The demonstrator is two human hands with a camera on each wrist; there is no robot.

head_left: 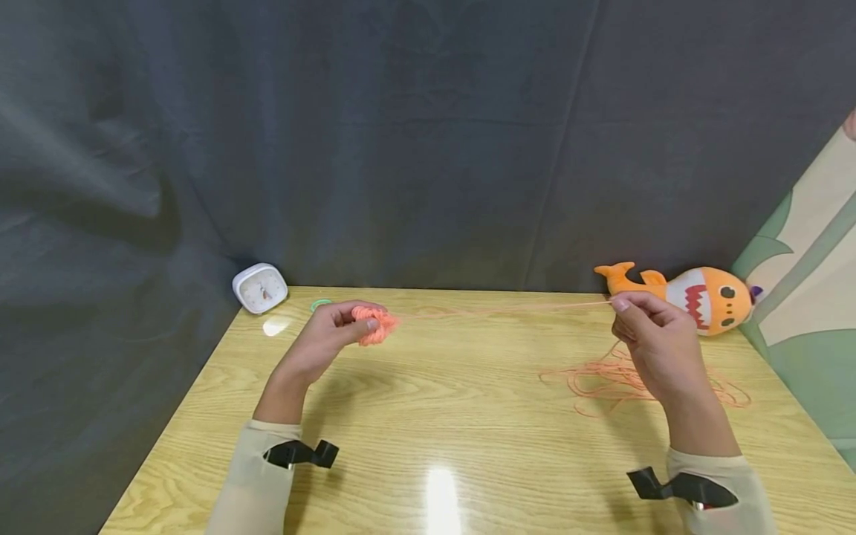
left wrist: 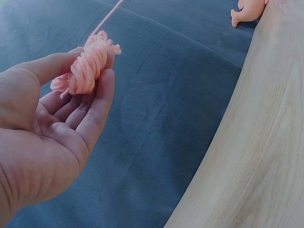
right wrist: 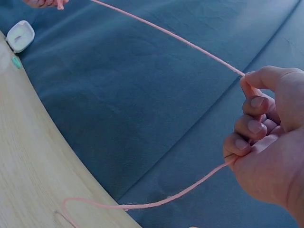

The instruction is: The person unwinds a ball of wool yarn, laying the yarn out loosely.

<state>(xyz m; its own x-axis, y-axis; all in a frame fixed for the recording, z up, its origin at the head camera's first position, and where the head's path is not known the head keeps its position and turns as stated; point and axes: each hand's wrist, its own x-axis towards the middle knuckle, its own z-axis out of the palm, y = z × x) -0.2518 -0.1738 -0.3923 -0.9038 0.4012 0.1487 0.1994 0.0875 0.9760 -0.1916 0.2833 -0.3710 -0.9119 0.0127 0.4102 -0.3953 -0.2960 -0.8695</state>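
My left hand [head_left: 325, 336] pinches a small wound bundle of salmon-pink yarn [left wrist: 88, 66] between thumb and fingers, held above the table. From the bundle a single yarn strand [right wrist: 175, 37] stretches across to my right hand [head_left: 658, 345]. The right thumb and index finger pinch that strand, and the other fingers curl in toward the palm. In the right wrist view the strand leaves the lower side of the right hand and hangs slack down to the table. A loose tangle of the same yarn [head_left: 605, 379] lies on the table beneath the right hand.
An orange plush shark toy [head_left: 718, 301] lies at the table's back right, behind the right hand. A white clock [head_left: 261, 288] stands at the back left corner, with a green ring [head_left: 320, 304] nearby. A dark curtain [head_left: 414, 148] hangs behind the wooden table [head_left: 401, 446].
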